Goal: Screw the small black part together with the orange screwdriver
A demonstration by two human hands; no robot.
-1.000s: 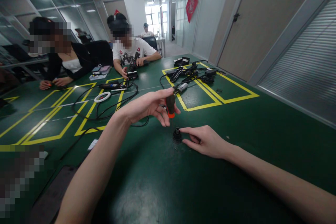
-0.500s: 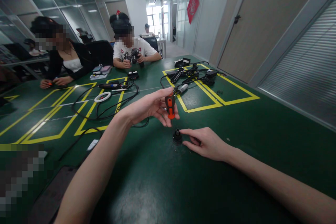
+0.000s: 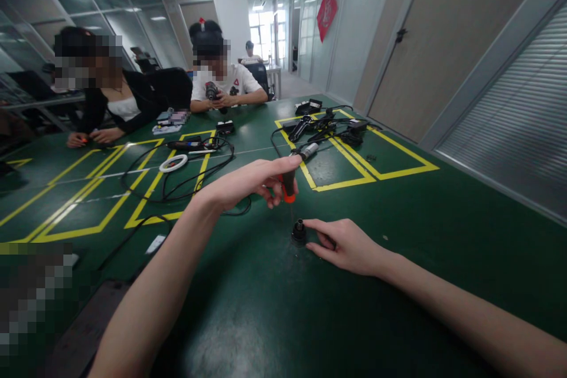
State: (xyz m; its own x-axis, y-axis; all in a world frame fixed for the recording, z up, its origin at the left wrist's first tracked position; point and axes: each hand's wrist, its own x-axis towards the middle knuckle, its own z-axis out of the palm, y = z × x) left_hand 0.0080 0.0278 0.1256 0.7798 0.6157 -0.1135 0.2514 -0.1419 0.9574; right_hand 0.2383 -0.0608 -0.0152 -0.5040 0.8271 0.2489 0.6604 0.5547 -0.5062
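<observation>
My left hand (image 3: 261,182) is closed around a screwdriver (image 3: 289,186) with a black and orange handle. The screwdriver is nearly upright, its thin shaft pointing down at a small black drill chuck (image 3: 299,234). That chuck stands on the green table with a metal ring on top; whether the shaft's tip touches it I cannot tell. From the right, the index finger and thumb of my right hand (image 3: 345,245) are bent against the chuck, the index fingertip by its upper rim and the thumb lower down.
Beyond my hands, a grey metal cylinder (image 3: 309,151) and black tools with cables (image 3: 328,125) lie in yellow-taped areas. Left are a white ring (image 3: 173,163) and a cabled black tool (image 3: 186,145). Two people sit across the table (image 3: 398,207); one holds a dark power tool (image 3: 212,92).
My left hand has shifted slightly right, its thumb now stretched over the top of the screwdriver handle. My right hand and the chuck have hardly moved. The person opposite has turned the power tool.
</observation>
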